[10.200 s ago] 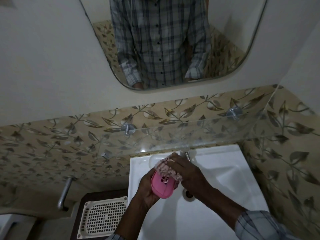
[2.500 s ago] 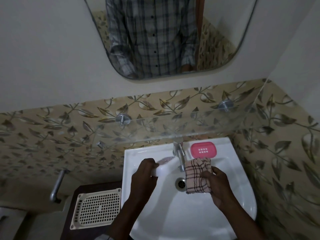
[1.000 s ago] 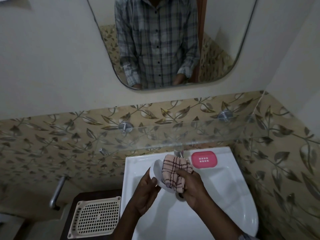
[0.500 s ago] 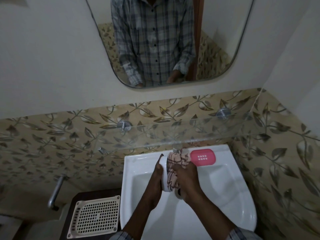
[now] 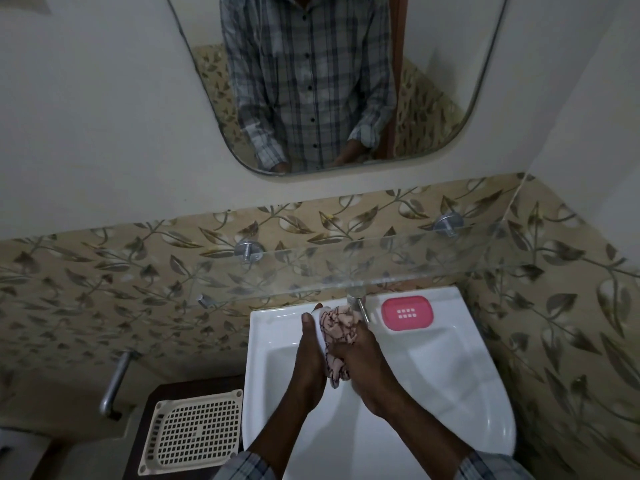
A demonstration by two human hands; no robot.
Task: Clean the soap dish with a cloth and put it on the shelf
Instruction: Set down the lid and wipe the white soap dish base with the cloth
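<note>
1. The fingers [image 5: 306, 320] of your left hand [image 5: 308, 358] are clamping around the white dish half [image 5: 320, 339]. One tip is hooking over its top edge, so the smooth plastic is standing on edge, seemingly with its hollow facing the cloth.
2. The fingers [image 5: 346, 353] of your right hand [image 5: 367, 372] are bunching tightly around the cloth [image 5: 341, 325] and pressing it against that half. The wad is giving you a soft pad that follows the rounded shape.
3. The cloth is looking thin and pale, checked with dark lines and crumpled, with a tail hanging below your hands.
4. You are working over the glossy white sink [image 5: 273, 318], probably so that drips are falling into the bowl.
5. The pink dish half [image 5: 407, 312], a rounded rectangle with small slots in its middle, is lying flat on the sink's back rim just right of the metal tap [image 5: 360, 306]. It is likely waiting there because both hands are busy.
6. The glass shelf [image 5: 381, 268] is sitting on round metal pegs [image 5: 247, 251] against the leaf-patterned tiles, above the tap. Neither half is resting on it yet.
</note>
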